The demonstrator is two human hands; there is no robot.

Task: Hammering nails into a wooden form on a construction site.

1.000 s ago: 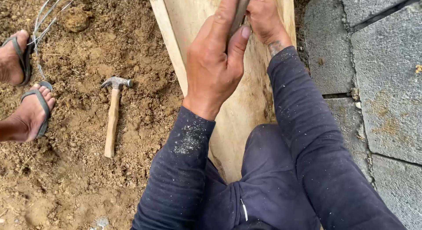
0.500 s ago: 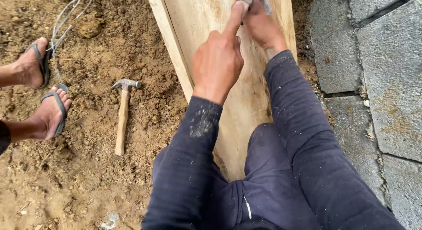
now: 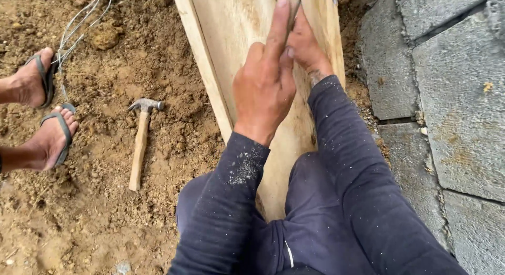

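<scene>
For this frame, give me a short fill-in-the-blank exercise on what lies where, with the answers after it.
1. The left hand and right hand both rest on a long wooden ____.
2. The hammer lies on the ____, to the left of the plank.
3. The hammer's handle is made of ____.
4. Another person's feet at the left edge wear ____.

Missing words: plank; dirt; wood; sandals

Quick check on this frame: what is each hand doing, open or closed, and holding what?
Left hand: fingers curled, index finger stretched out along the wooden plank; holds nothing visible.
Right hand: closed on a metal tool at the top edge; the tool's kind cannot be told.
</scene>
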